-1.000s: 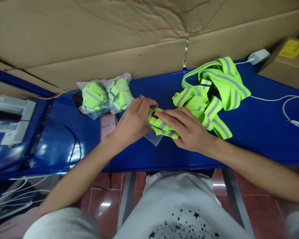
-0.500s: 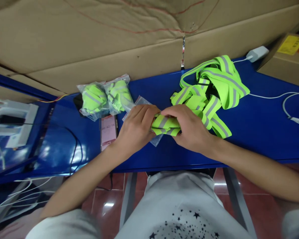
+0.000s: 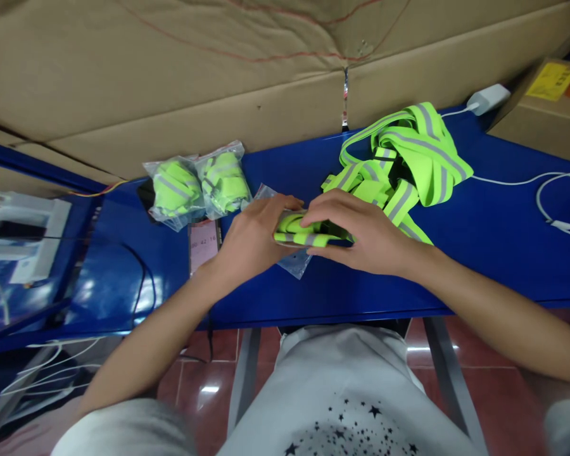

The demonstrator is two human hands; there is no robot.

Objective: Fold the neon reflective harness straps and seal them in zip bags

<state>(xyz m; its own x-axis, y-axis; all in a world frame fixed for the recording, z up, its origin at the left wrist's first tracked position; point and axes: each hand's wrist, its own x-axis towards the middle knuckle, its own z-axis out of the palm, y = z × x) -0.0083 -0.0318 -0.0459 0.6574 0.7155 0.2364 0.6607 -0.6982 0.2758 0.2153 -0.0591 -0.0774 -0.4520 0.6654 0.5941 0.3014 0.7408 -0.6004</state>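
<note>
My left hand (image 3: 251, 237) and my right hand (image 3: 361, 231) both grip a folded neon-yellow reflective strap (image 3: 297, 231) over a clear plastic bag (image 3: 294, 261) lying on the blue table (image 3: 479, 247). The strap is squeezed into a flat bundle between my fingers. Just beyond my right hand lies a loose pile of neon straps with grey stripes (image 3: 403, 164). Two bagged straps (image 3: 194, 183) sit to the left of my left hand.
A phone (image 3: 203, 244) lies face up by my left wrist. A white charger (image 3: 489, 98) and its cable (image 3: 551, 202) run along the right side. Cardboard (image 3: 218, 82) backs the table; a cardboard box (image 3: 546, 107) stands at far right. Cables and white boxes crowd the left shelf.
My hands have pressed the strap into a tighter, flatter bundle, and my right hand has shifted left over its top.
</note>
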